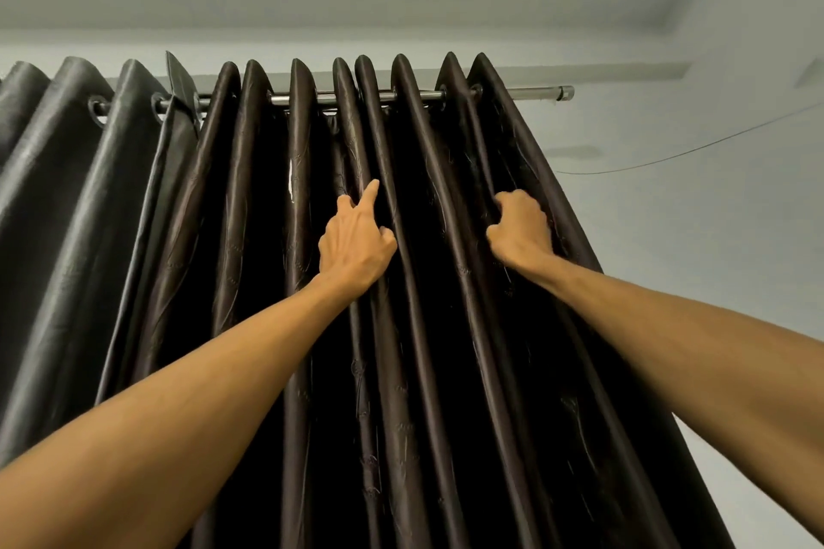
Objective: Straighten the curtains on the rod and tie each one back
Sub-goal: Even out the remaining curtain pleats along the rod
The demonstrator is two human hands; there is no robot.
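Nearest the viewer, two bare forearms reach upward. The left hand (pixel 356 236) lies on a middle pleat of the dark brown curtain (pixel 249 281), forefinger straight up the fold and the other fingers curled round it. The right hand (pixel 519 230) is a tight fist gripping a pleat by that curtain's right edge. Beyond, the curtain hangs bunched toward the right end of the rod (pixel 414 96), and a grey curtain (pixel 67 192) hangs toward the left end. Behind is a pale wall (pixel 713 214).

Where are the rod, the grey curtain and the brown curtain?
rod (pixel 535 93): head view, bare right end.
grey curtain (pixel 58 201): head view, wide left fold.
brown curtain (pixel 401 437): head view, lower middle fold.
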